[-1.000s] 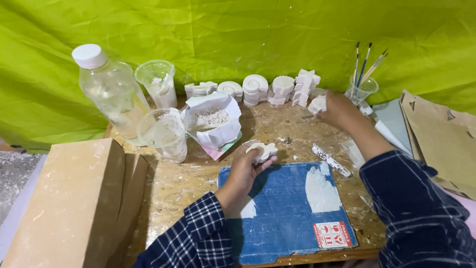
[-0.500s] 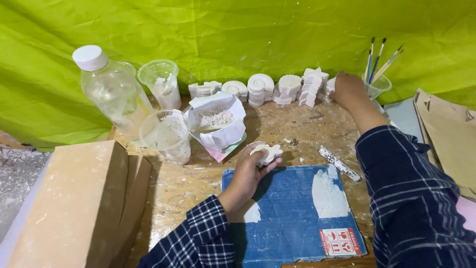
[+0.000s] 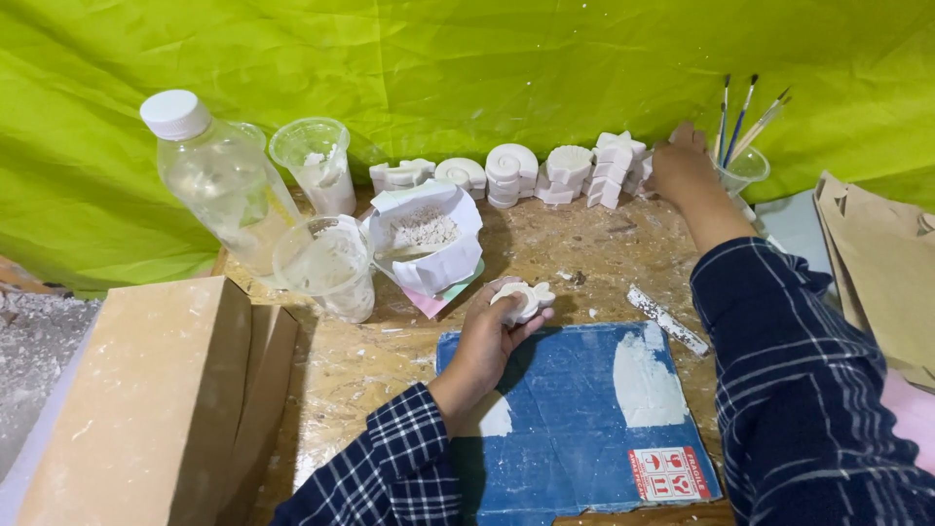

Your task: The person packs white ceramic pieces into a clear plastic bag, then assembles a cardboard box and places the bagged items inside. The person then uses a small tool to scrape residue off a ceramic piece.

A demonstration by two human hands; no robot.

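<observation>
My left hand (image 3: 490, 341) grips a small white plaster figure (image 3: 521, 297) over the far edge of a blue cardboard sheet (image 3: 575, 419). My right hand (image 3: 682, 170) reaches to the back of the table, at the right end of a row of white plaster casts (image 3: 545, 168) lined up against the green cloth. Its fingers touch the casts at that end; what they hold is hidden behind the hand. Beside it stands a clear cup of paintbrushes (image 3: 740, 146).
A plastic bottle (image 3: 219, 180), two clear cups (image 3: 317, 161) (image 3: 326, 268) and an open bag of white powder (image 3: 426, 239) stand at the back left. Tan blocks (image 3: 156, 399) lie at the left, brown paper bags (image 3: 881, 268) at the right. A white stick (image 3: 667, 319) lies near the cardboard.
My right hand has moved further back and right, from mid-table to the end of the row of casts. My left hand has kept its hold on the white figure.
</observation>
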